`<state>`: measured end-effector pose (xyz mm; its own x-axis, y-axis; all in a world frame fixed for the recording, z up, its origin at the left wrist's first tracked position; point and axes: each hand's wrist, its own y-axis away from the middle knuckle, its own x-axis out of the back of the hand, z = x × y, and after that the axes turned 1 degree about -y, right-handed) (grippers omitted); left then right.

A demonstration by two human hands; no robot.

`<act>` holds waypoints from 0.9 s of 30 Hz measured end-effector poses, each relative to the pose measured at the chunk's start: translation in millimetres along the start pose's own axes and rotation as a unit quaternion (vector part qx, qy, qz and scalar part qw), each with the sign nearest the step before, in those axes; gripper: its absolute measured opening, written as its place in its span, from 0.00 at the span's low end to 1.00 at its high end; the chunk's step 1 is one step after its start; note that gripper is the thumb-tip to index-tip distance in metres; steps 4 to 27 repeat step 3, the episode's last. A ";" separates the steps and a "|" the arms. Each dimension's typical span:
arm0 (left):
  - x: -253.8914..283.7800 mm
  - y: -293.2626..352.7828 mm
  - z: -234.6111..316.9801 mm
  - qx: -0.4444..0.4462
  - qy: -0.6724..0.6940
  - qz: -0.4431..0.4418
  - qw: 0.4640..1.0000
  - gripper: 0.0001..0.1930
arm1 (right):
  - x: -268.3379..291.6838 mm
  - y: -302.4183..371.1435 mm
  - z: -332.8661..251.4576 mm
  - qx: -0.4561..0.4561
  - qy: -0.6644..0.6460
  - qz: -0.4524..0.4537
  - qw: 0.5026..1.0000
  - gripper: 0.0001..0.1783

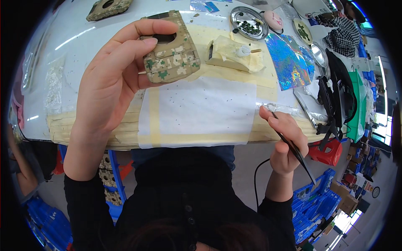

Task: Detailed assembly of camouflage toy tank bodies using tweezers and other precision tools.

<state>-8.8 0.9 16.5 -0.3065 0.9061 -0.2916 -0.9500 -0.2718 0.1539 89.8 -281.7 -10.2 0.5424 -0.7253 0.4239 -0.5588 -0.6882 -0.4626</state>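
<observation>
My left hand (109,69) is raised over the table's left half, its fingers closed round a camouflage-patterned plastic shell (173,62). A round opening near the shell's middle lies beside my thumb and index finger. My right hand (289,136), lower and to the right, grips slim black tweezers (299,157); their tips point up and left past the thumb. Whether the tips pinch anything is too small to tell. Between my hands, near the table edge, a white sheet of paper (203,106) is scattered with tiny dark specks.
A tape-covered block (228,62) bears a small white cup (243,51). Behind it, a metal dish (232,16) contains small dark green pieces. Shiny holographic film (287,62) and a metal tool (305,108) lie rightward. Another camouflage shell (108,9) rests far left. Someone's arm (21,171) shows at left.
</observation>
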 end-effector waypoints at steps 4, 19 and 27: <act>1.8 -0.1 -1.0 -0.007 -0.010 0.016 1.000 0.18 | 1.8 3.4 2.8 0.011 0.042 0.090 0.995 0.29; 1.8 -0.1 -1.0 -0.007 -0.010 0.016 1.000 0.18 | 1.8 3.4 2.8 0.011 0.042 0.090 0.995 0.29; 1.8 -0.1 -1.0 -0.007 -0.010 0.016 1.000 0.18 | 1.8 3.4 2.8 0.011 0.042 0.090 0.995 0.29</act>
